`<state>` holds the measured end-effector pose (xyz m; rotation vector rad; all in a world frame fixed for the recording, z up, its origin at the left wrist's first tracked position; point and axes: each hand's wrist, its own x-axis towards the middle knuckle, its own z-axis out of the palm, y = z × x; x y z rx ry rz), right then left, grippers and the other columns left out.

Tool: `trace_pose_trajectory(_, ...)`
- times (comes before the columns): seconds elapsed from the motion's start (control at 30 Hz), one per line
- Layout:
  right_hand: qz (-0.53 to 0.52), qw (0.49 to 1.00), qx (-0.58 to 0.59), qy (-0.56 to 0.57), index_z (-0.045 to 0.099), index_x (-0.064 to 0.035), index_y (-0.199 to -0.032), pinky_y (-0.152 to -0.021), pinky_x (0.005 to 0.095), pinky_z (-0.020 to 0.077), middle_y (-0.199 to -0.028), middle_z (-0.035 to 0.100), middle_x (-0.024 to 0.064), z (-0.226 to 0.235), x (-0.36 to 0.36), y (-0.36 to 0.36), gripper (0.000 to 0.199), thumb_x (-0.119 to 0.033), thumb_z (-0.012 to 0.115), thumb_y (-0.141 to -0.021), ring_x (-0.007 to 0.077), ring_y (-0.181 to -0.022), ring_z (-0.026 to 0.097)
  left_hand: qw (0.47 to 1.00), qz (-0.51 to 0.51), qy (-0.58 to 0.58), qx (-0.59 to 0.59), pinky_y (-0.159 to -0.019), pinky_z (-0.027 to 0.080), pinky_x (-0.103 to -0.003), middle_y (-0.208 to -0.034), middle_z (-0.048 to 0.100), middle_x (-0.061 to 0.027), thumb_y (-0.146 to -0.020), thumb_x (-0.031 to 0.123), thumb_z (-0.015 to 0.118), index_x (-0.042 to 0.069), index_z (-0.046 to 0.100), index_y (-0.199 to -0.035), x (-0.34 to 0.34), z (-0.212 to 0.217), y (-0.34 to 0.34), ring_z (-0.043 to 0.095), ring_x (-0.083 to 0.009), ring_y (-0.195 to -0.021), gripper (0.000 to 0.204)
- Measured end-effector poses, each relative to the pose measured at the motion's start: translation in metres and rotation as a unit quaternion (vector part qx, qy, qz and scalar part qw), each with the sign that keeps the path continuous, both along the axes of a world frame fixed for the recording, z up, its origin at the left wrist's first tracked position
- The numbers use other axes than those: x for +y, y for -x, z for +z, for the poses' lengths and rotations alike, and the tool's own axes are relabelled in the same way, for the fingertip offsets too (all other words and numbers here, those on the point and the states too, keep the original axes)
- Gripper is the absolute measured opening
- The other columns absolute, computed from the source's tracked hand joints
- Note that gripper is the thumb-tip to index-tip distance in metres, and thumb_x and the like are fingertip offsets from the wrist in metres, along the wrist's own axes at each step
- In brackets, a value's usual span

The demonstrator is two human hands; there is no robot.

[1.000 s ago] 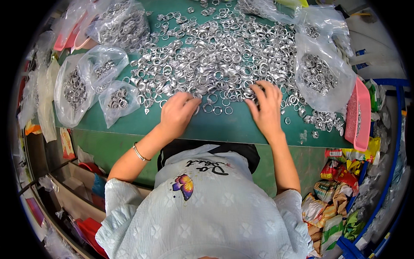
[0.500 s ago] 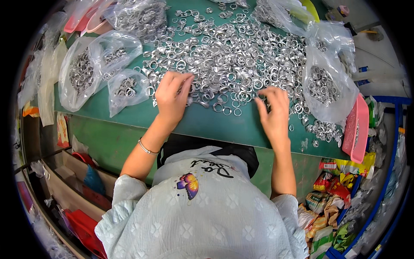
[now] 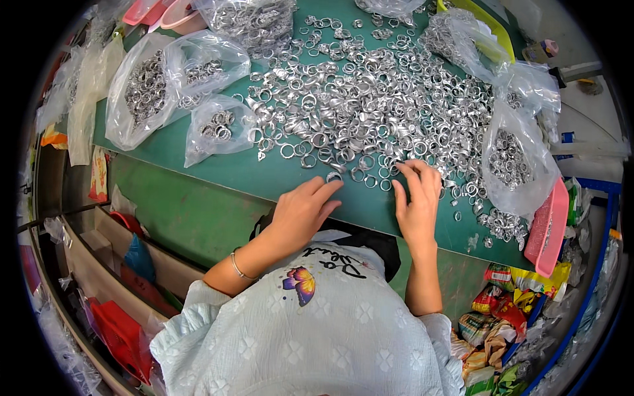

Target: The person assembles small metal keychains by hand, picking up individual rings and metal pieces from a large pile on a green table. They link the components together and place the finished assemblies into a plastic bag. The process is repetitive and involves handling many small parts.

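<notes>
Green table [image 3: 264, 174] strewn with silvery rings [image 3: 376, 112]

From where I stand, the rings spread in a broad heap across the tabletop, a few straggling toward the near edge. The left hand [image 3: 300, 214] is loose there, thumb parted from the index finger, one ring just at its fingertips. The right hand [image 3: 419, 204] curls at the heap's border; whether it pinches a ring, I cannot tell. Clear bags [image 3: 221, 148] of rings flank the heap.
</notes>
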<state>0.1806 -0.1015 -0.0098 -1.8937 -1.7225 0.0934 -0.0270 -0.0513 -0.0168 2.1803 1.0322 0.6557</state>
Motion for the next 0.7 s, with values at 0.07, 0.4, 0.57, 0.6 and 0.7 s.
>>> trace_pose_trajectory(0.07, 0.005, 0.998, -0.052, 0.024, 0.059, -0.0035, -0.099, -0.082, 0.0379, 0.0367, -0.105, 0.052, 0.0107, -0.003, 0.002, 0.001, 0.027, -0.002, 0.064, -0.072, 0.0291, -0.096, 0.047, 0.999, 0.009, -0.021, 0.044, -0.052, 0.041, -0.030, -0.068, 0.049, -0.0061, -0.073, 0.005, 0.068, 0.008, 0.060, -0.103, 0.009, -0.001, -0.004, 0.049, -0.0144, -0.054, 0.031)
trace_pose_trajectory(0.4, 0.012, 0.986, 0.163, -0.046, 0.060, 0.0018, -0.092, -0.079, 0.0338, 0.0418, -0.094, 0.057, 0.0128, 0.005, -0.011, 0.011, 0.016, 0.004, 0.058, -0.076, 0.0275, -0.087, 0.052, 0.406, 0.012, 0.727, -0.553, -0.101, 0.035, -0.043, -0.129, 0.043, -0.0228, -0.095, 0.030, 0.034, -0.005, 0.038, -0.128, 0.029, 0.012, -0.002, 0.041, -0.0337, -0.121, 0.048)
trace_pose_trajectory(0.57, 0.027, 0.979, 0.195, -0.052, 0.061, 0.0026, -0.090, -0.077, 0.0325, 0.0430, -0.092, 0.058, 0.0133, 0.003, -0.006, 0.018, 0.013, 0.004, 0.057, -0.077, 0.0270, -0.086, 0.054, 0.360, -0.009, 0.707, -0.609, -0.107, 0.025, -0.046, -0.136, 0.034, -0.0218, -0.095, 0.031, 0.030, -0.004, 0.033, -0.130, 0.025, 0.013, -0.003, 0.032, -0.0352, -0.128, 0.049)
trace_pose_trajectory(0.6, 0.024, 0.980, 0.192, -0.048, 0.061, 0.0025, -0.090, -0.077, 0.0326, 0.0430, -0.092, 0.058, 0.0133, 0.004, -0.008, 0.019, 0.014, 0.004, 0.057, -0.077, 0.0271, -0.086, 0.054, 0.355, 0.006, 0.713, -0.605, -0.106, 0.027, -0.045, -0.135, 0.036, -0.0217, -0.095, 0.029, 0.032, -0.004, 0.035, -0.128, 0.022, 0.011, -0.002, 0.033, -0.0348, -0.127, 0.047)
trace_pose_trajectory(0.7, 0.035, 0.980, 0.187, -0.064, 0.062, 0.0019, -0.089, -0.078, 0.0330, 0.0434, -0.092, 0.058, 0.0132, 0.001, -0.009, 0.019, 0.014, 0.005, 0.058, -0.076, 0.0268, -0.085, 0.054, 0.432, 0.124, 0.714, -0.537, -0.095, 0.042, -0.040, -0.116, 0.053, -0.0178, -0.093, 0.023, 0.041, -0.004, 0.048, -0.117, 0.019, 0.014, 0.000, 0.052, -0.0290, -0.110, 0.036)
